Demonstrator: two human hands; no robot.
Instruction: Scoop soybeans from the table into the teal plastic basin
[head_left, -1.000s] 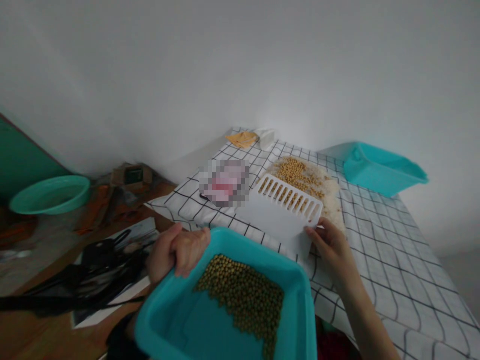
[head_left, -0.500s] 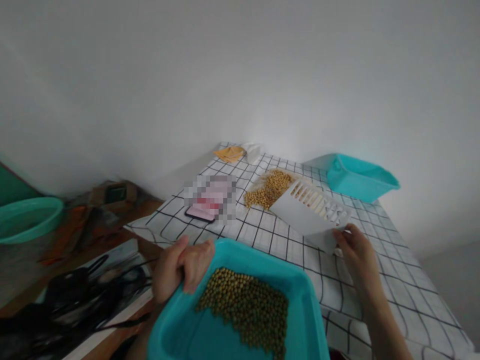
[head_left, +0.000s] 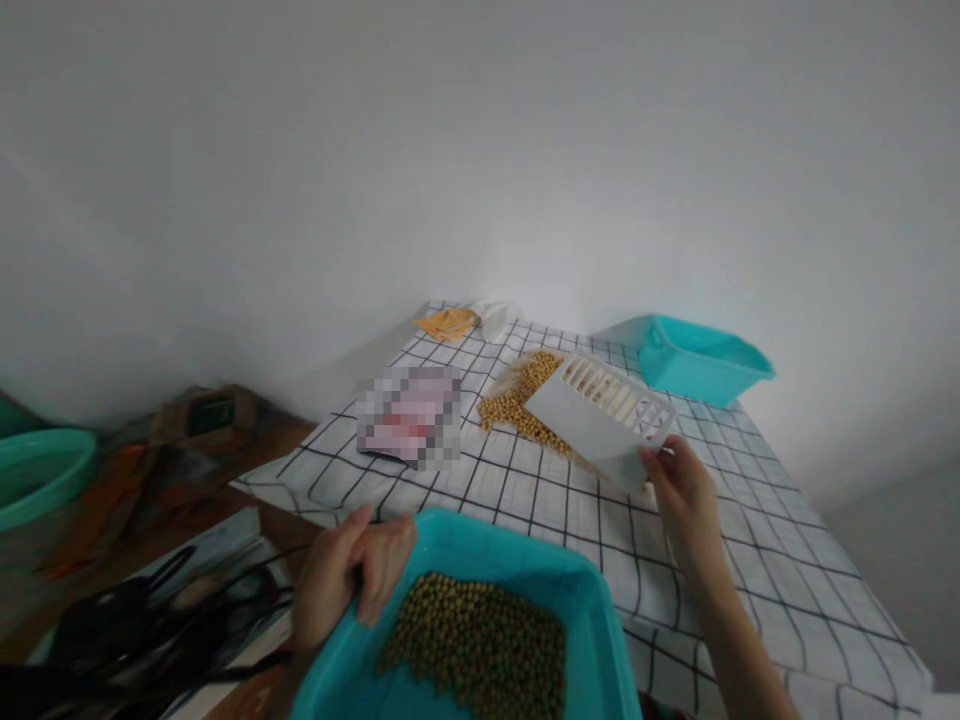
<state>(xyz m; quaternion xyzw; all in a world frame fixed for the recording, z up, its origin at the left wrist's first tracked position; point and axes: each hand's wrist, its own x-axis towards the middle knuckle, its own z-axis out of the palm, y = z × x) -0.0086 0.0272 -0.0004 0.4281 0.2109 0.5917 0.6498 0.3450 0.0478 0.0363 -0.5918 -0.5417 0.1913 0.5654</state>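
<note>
My left hand (head_left: 346,578) grips the far left rim of a turquoise tub (head_left: 585,620) that holds green beans (head_left: 484,650), close to me at the bottom of the view. My right hand (head_left: 679,487) is closed on the near corner of a white slotted scoop (head_left: 592,415), which rests tilted on the checked tablecloth (head_left: 750,530). Yellow soybeans (head_left: 517,405) lie in a loose pile just left of and behind the scoop.
A second turquoise tub (head_left: 701,360) stands at the table's far right corner. A phone with a blurred screen (head_left: 409,428) lies left of the soybeans. An orange cloth (head_left: 448,322) sits at the far edge. Black cables (head_left: 150,620) and a green basin (head_left: 37,475) are on the left.
My right hand has dragged the white scoop rightward and toward me, uncovering more of the soybean pile. The left hand keeps its grip on the tub; the view has shifted.
</note>
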